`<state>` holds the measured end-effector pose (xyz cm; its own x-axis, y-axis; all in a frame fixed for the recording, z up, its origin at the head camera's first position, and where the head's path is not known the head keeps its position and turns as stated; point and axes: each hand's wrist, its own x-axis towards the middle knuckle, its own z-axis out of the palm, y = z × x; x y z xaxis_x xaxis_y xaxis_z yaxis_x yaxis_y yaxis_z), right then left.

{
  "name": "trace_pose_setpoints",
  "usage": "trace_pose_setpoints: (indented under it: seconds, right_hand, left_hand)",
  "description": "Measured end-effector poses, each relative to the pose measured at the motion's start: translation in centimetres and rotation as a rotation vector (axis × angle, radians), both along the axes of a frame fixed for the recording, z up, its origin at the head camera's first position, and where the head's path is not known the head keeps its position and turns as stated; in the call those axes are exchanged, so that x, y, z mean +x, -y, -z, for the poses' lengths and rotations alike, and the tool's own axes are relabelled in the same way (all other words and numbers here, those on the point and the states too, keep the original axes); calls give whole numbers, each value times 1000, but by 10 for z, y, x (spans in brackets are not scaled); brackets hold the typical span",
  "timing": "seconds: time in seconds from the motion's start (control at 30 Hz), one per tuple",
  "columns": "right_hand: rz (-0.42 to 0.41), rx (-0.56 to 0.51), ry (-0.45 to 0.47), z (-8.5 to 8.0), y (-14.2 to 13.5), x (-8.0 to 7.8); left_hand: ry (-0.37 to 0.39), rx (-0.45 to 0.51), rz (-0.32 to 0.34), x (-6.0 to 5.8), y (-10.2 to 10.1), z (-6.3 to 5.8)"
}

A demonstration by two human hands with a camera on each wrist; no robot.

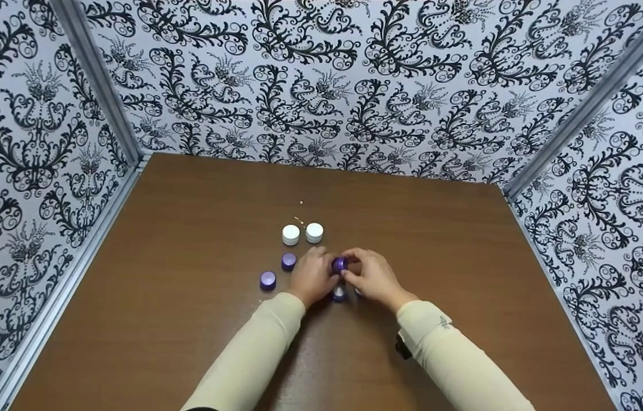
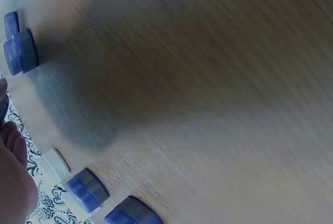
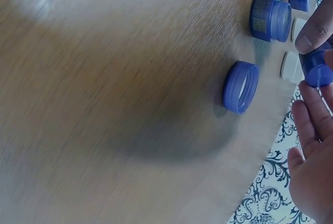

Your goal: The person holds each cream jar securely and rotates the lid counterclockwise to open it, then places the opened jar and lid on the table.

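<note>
My left hand [image 1: 312,277] and right hand [image 1: 375,279] meet over the wooden table, both pinching one small purple jar [image 1: 340,264]. In the right wrist view this jar [image 3: 318,69] is tilted between the fingertips, partly covered by them. Below the hands stands an uncapped purple jar [image 3: 263,18] with its neck showing. Beside it a purple screw lid [image 3: 241,87] rests on its edge or lies flat; I cannot tell which. The left wrist view catches the left hand [image 2: 15,182] only at its edge, with the uncapped jar [image 2: 21,52] farther up.
Left of the hands stand two closed purple jars [image 1: 268,280], one nearer the white jars [image 1: 291,234] at the back. Small light specks [image 1: 299,220] lie behind these. Patterned walls [image 1: 321,85] enclose the brown table [image 1: 195,228] at the back and sides.
</note>
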<state>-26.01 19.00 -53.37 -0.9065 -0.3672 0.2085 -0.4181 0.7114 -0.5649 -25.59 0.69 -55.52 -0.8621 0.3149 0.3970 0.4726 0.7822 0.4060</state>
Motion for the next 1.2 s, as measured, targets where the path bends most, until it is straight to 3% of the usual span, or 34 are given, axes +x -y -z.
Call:
trace_pose_setpoints:
  seconds: [0.27, 0.57, 0.7, 0.93, 1.2]
  right_hand:
    - [-23, -6, 1, 0, 1, 0]
    - [35, 65, -7, 3, 1, -1]
    - [26, 36, 16, 2, 2, 0]
    - [-37, -48, 56, 0, 0, -1]
    - [-33, -25, 18, 0, 1, -1]
  left_hand:
    - [-10, -11, 10, 0, 1, 0]
    - [-7, -20, 22, -1, 1, -1]
    - [12, -26, 22, -2, 1, 0]
    - [-62, -42, 32, -1, 3, 2]
    - [-50, -42, 29, 1, 3, 0]
